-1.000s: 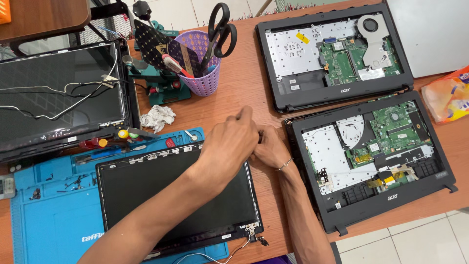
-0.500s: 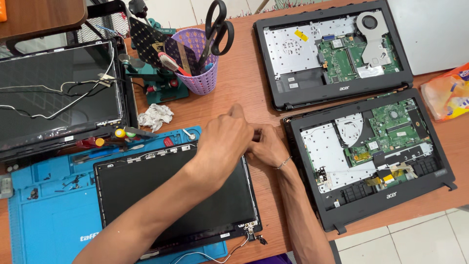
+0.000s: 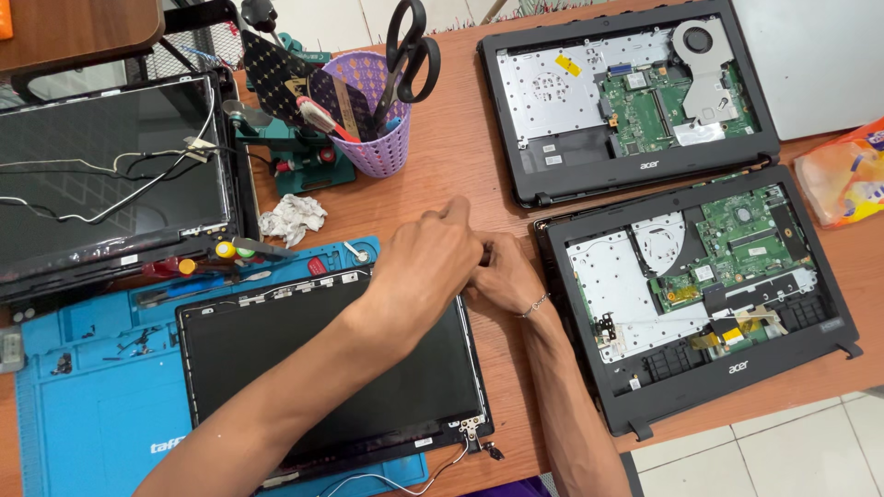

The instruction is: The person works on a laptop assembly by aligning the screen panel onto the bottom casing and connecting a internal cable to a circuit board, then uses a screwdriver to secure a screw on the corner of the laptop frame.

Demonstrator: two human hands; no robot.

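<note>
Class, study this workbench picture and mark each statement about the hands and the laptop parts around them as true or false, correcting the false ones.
1. Both hands meet at the upper right corner of the laptop screen panel on the blue mat. True.
2. The left hand lies partly over the right hand. True.
3. The purple basket holds scissors. True.
4. The two laptop bases on the right have their covers closed. False: both opened laptop bases show circuit boards.
5. The right wrist is bare. False: it wears a thin bracelet.
</note>
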